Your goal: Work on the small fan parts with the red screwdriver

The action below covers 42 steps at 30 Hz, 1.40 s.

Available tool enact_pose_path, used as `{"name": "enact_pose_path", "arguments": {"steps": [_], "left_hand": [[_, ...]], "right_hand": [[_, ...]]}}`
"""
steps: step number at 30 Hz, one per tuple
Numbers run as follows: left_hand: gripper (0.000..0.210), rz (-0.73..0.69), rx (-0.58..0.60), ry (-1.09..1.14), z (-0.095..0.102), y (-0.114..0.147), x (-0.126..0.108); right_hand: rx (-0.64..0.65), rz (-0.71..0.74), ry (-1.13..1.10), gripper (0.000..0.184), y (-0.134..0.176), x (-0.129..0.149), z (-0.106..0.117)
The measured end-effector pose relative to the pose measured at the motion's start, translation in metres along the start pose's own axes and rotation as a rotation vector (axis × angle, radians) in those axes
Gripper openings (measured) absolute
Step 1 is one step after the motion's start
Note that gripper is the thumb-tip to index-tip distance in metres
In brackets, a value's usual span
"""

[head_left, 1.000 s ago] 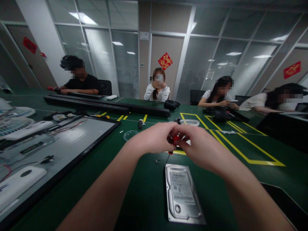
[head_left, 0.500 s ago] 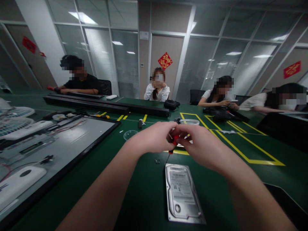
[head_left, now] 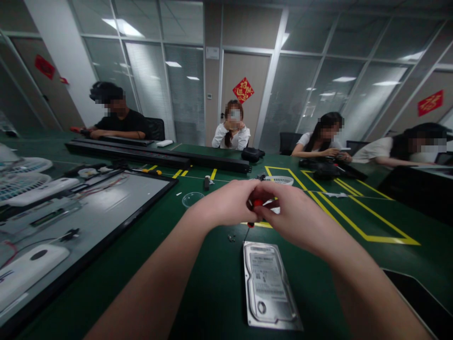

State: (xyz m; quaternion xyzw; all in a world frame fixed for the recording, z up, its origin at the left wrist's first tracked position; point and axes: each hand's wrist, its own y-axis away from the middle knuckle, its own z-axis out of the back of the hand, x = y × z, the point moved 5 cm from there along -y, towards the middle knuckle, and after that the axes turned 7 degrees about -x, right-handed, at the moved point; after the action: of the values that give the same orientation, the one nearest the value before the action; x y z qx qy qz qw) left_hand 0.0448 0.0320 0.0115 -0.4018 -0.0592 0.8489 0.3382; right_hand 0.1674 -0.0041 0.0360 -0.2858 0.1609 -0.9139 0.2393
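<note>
Hands, two, bare, meeting above the middle of the counter (head_left: 212,283). Left hand (head_left: 233,203): fingers curled narrowly on the handle of a screwdriver (head_left: 258,202). Right hand (head_left: 283,203): thumb and fingers drawn together on the same red handle (most of it hidden by the fingers).

Screwdriver, one, red and black, slightly tilted; thin shaft running down to the far left corner of the hard drive. Whether the tip sits in a screw head cannot be told.

Hard drive (head_left: 267,281), one, silver, label upward, flat toward the counter's near edge, one short end facing that edge.

Screws (head_left: 231,238), several, small, loose on the counter, just beyond the drive's far left corner.

Dish (head_left: 193,199), one, clear, round, beyond the left forearm.

Guard (head_left: 281,181), one, white, slotted, partly visible beyond the hands.

Panel (head_left: 120,203), one, large, grey with black frame, along the counter's left side, bearing white fan parts (head_left: 31,264) and wiring.

Bars (head_left: 159,156), long, black, lying near the far edge.

Pouch (head_left: 252,154), one, black, at the far edge.

Dark flat object (head_left: 417,297), one, at the near right corner.

Persons, four, seated along the far edge.
</note>
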Motion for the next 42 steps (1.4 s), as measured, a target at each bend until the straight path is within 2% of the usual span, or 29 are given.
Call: {"name": "enact_pose_path", "arguments": {"steps": [3,5,7,11,16,18,24,30,37,42], "left_hand": [[0.044,0.014,-0.013,-0.016,-0.001,-0.0011,0.0036],[0.047,0.022,0.0,-0.031,-0.0007,-0.0008,0.0046],[0.05,0.014,0.025,-0.042,0.0002,0.0003,0.003],[0.04,-0.006,0.016,-0.121,0.0031,0.0014,-0.0006],[0.044,0.023,0.003,-0.088,0.0009,0.0001,0.0029],[0.046,0.023,0.019,-0.069,0.0003,0.0004,0.0027],[0.042,0.005,0.011,-0.045,0.0022,0.0014,-0.0006],[0.043,0.007,-0.009,-0.041,0.0012,0.0,0.0016],[0.043,0.004,0.027,-0.02,0.0006,0.0015,-0.0006],[0.042,0.027,-0.005,-0.022,-0.0007,0.0,0.0047]], "right_hand": [[-0.033,-0.02,0.085,0.005,-0.0007,0.0001,0.0025],[-0.023,-0.031,0.12,0.004,-0.0012,-0.0004,0.0029],[-0.003,-0.029,0.106,0.011,-0.0015,-0.0009,0.0029],[0.032,-0.003,0.064,0.028,-0.001,-0.0004,0.003],[0.008,-0.023,0.087,0.009,-0.0009,-0.0001,0.0021],[0.008,-0.02,0.104,0.006,-0.001,-0.001,0.0007],[0.029,-0.012,0.033,0.027,0.0002,-0.0031,0.0008],[-0.012,-0.027,0.091,0.005,-0.0003,0.0001,0.0043],[0.021,0.002,0.037,0.022,-0.0002,-0.0026,0.002],[-0.018,-0.034,0.09,0.001,-0.0008,-0.0021,0.0043]]}}
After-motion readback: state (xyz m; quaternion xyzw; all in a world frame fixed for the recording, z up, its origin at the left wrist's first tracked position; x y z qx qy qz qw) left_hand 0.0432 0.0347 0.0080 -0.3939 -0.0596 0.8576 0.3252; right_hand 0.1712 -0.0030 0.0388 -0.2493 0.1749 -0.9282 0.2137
